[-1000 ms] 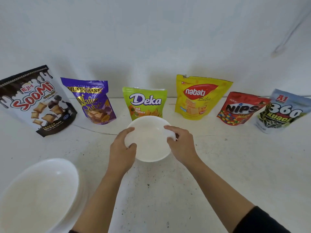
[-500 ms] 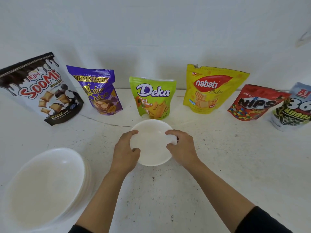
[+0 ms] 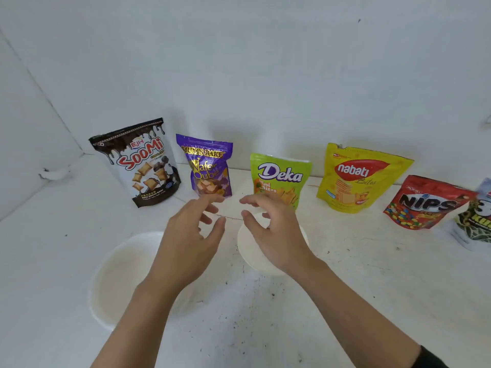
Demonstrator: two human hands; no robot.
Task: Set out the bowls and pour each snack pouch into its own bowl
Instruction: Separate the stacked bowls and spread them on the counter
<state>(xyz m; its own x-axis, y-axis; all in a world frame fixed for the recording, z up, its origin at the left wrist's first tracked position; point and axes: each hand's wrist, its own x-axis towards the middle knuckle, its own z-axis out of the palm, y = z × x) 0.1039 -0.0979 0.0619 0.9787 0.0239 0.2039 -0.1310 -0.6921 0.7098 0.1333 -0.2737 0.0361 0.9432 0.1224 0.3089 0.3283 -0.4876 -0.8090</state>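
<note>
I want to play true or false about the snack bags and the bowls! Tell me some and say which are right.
1. The green Deka pouch stands behind the small bowl. True.
2. The purple Wafer Qube pouch stands between the Soomi pouch and the Deka pouch. True.
3. The left hand grips the Soomi pouch. False: it holds nothing, and its fingers are spread.
4. The small bowl is full of snacks. False: the part showing beside the right hand is bare white.
5. The red Nips pouch is furthest left. False: the Soomi pouch is; the Nips pouch is towards the right.
</note>
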